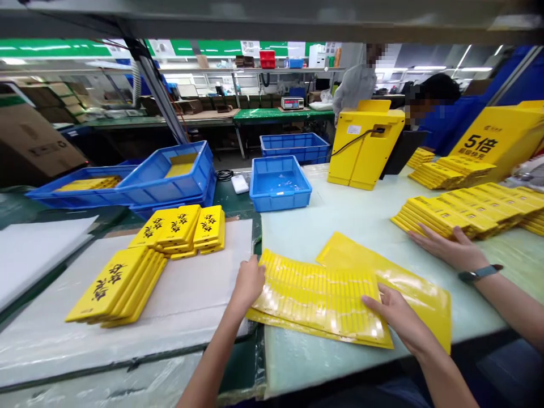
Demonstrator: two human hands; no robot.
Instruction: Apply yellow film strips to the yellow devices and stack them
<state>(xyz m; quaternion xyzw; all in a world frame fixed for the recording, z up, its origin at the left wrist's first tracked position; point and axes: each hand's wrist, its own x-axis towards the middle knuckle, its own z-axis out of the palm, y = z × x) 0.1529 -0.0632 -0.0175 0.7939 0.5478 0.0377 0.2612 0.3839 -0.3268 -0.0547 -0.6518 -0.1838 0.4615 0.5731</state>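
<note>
My left hand [250,283] is closed on the left edge of a glossy yellow sheet of narrow strips [314,292], which looks like a sticker sheet. My right hand [397,317] pinches the same sheet near its right edge, thumb on top. The sheet is slightly bowed, and at least one more yellow sheet shows beneath its lower edge. Behind it, partly covered, a plain yellow sheet [420,294] lies on the pale table mat [289,362]. To the left of my left hand, stacks of flat yellow cases with black lettering [110,283] rest on a white foam sheet [204,289].
A co-worker's hand [454,249] with a wristwatch touches stacked yellow pieces [476,209] at right. Blue bins [280,201] stand at the back, near a yellow machine-like housing [365,150]. Two people are beyond the table. An overhead beam [272,22] crosses the top.
</note>
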